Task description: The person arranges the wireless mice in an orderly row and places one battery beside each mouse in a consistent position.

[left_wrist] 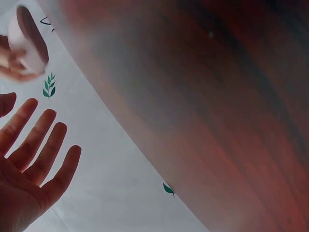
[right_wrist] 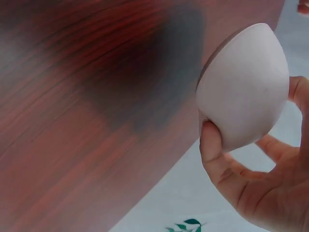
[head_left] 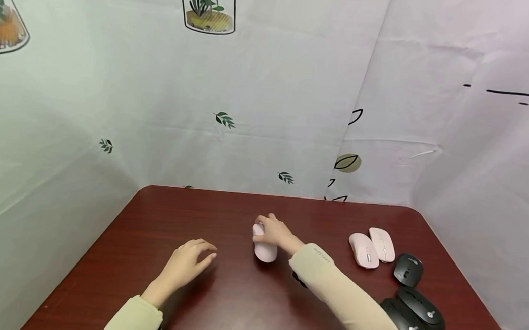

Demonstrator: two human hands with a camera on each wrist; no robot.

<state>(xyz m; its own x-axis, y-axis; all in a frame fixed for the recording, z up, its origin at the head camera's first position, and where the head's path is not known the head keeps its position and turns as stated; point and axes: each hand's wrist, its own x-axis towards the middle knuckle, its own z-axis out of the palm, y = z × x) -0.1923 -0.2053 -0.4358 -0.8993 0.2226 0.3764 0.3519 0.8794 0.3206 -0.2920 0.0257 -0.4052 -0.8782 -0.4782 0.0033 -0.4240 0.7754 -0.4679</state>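
Observation:
My right hand [head_left: 275, 232] grips a pale pink computer mouse [head_left: 265, 252] by its sides, over the middle of the table. In the right wrist view the mouse [right_wrist: 246, 87] is held between the thumb and fingers, its rounded end facing the camera. Left of it, my left hand [head_left: 186, 262] hovers above the table with its fingers loosely extended and nothing in them. The left wrist view shows the left hand [left_wrist: 36, 164] with spread fingers, apart from the pink mouse [left_wrist: 29, 43] in the other hand.
On the right of the dark red table [head_left: 184, 205] lie two pale mice, one pinkish [head_left: 364, 250] and one whiter [head_left: 382, 244], side by side. Nearer stand a small black mouse [head_left: 408, 269] and two longer black mice [head_left: 421, 310], partly behind the right sleeve. A printed white cloth [head_left: 269, 84] hangs behind.

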